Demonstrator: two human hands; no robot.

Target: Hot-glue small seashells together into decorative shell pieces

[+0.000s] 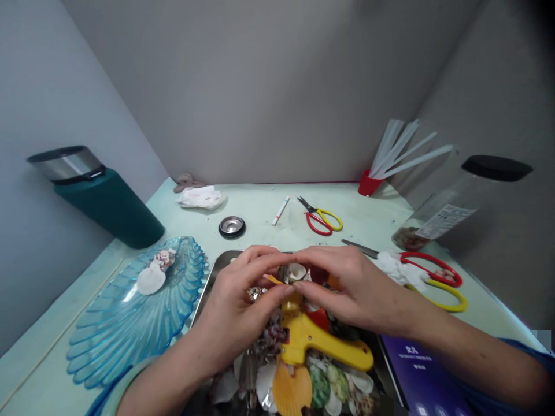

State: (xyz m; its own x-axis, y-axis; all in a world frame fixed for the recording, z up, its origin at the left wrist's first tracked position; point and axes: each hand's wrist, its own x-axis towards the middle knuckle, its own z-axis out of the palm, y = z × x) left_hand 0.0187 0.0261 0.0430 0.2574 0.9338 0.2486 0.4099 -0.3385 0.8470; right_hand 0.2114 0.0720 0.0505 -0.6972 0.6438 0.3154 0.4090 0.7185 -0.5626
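Both my hands meet over a metal tray [217, 267] heaped with seashells [321, 384]. My left hand [243, 300] is closed, its thumb and fingers pinching a small white shell [296, 271]. My right hand [347, 289] is closed on the same shell from the other side. A yellow glue gun [312, 338] lies on the shells just below my hands, its nozzle pointing up toward the pinched shell.
A blue shell-shaped glass dish [130, 323] holding a white shell [151, 279] lies at left. Behind are a green flask [104, 199], a metal lid [232, 226], a white marker [280, 210], two scissors [321, 219] [429, 277], a red cup of glue sticks [370, 184], a clear jar [455, 208] and a purple box [420, 375].
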